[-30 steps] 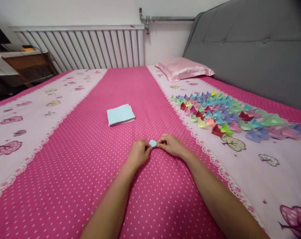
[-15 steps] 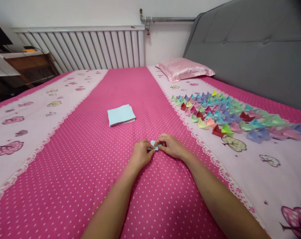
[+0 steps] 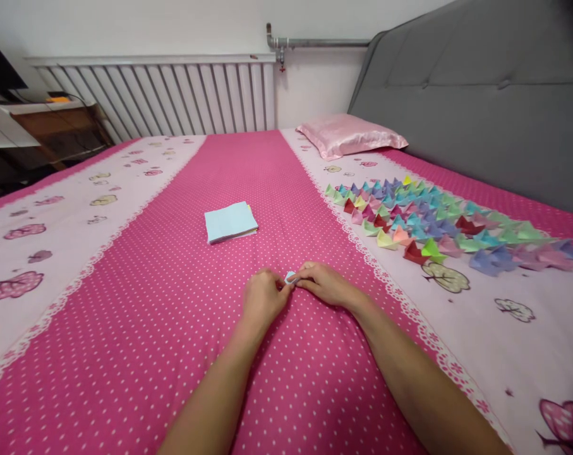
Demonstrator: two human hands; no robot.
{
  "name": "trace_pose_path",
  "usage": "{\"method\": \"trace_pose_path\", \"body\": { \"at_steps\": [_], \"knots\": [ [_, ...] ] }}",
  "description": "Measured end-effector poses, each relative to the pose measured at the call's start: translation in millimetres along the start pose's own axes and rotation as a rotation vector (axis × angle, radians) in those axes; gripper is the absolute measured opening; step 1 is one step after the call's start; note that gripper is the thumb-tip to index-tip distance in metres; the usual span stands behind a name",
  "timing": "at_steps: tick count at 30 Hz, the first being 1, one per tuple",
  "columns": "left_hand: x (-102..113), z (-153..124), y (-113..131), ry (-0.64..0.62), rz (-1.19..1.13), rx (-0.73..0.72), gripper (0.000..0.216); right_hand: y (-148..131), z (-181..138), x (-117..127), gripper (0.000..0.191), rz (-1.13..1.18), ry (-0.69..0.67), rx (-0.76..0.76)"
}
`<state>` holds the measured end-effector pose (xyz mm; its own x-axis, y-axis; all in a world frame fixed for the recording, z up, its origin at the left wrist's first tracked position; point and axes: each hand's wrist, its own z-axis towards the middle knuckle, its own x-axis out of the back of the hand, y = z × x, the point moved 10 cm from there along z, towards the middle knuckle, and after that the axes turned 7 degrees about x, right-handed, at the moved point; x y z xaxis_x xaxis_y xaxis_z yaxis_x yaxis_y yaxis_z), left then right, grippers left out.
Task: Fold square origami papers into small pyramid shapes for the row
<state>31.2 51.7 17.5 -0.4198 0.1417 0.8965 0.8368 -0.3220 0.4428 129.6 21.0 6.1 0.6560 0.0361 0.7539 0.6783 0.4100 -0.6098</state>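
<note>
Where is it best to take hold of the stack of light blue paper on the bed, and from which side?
Probably the near right corner of the paper stack, coming from the right hand. The stack lies flat on the bedsheet, so it offers only thin edges; at that corner the sheets look slightly fanned, which should let a thumb slip under and pinch. The folded shapes lie well off to the right.

You're looking across a bed [image 3: 139, 328] in a pink dotted sheet, with a grey padded headboard [image 3: 480, 95] on your right, a white radiator [image 3: 172, 95] under a white wall [image 3: 148, 25], and a wooden desk [image 3: 54, 126] on the left.
</note>
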Motion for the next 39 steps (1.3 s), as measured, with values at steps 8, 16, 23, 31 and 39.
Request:
{"method": "trace_pose_path", "body": {
  "at_steps": [8, 16, 23, 31, 39],
  "knots": [
    [-4.9, 0.1, -7.8, -0.058, 0.099, 0.069, 0.027, 7.2, 3.5, -0.4, 0.024, -0.030, 0.034, -0.091],
    [-3.9, -3.9, -8.9, 0.010, 0.165, 0.169, 0.027, 15.1, 4.8, -1.2, 0.015, -0.111, 0.097, -0.212],
    [-6.6, -2.8, -7.7, 0.014, 0.173, 0.176, 0.023, 27.8, 1.7, -1.5, 0.014, 0.019, 0.182, -0.282],
    [-7.1, -1.6, -13.5, 0.006, 0.084, 0.212, 0.022, 36.7, -1.0, -0.4, 0.020, 0.118, 0.242, -0.340],
    [-11.8, 3.0, -16.4, -0.029, -0.123, 0.164, 0.021, 45.7, -3.9, -2.5, 0.019, 0.297, 0.295, -0.335]
  ]
}}
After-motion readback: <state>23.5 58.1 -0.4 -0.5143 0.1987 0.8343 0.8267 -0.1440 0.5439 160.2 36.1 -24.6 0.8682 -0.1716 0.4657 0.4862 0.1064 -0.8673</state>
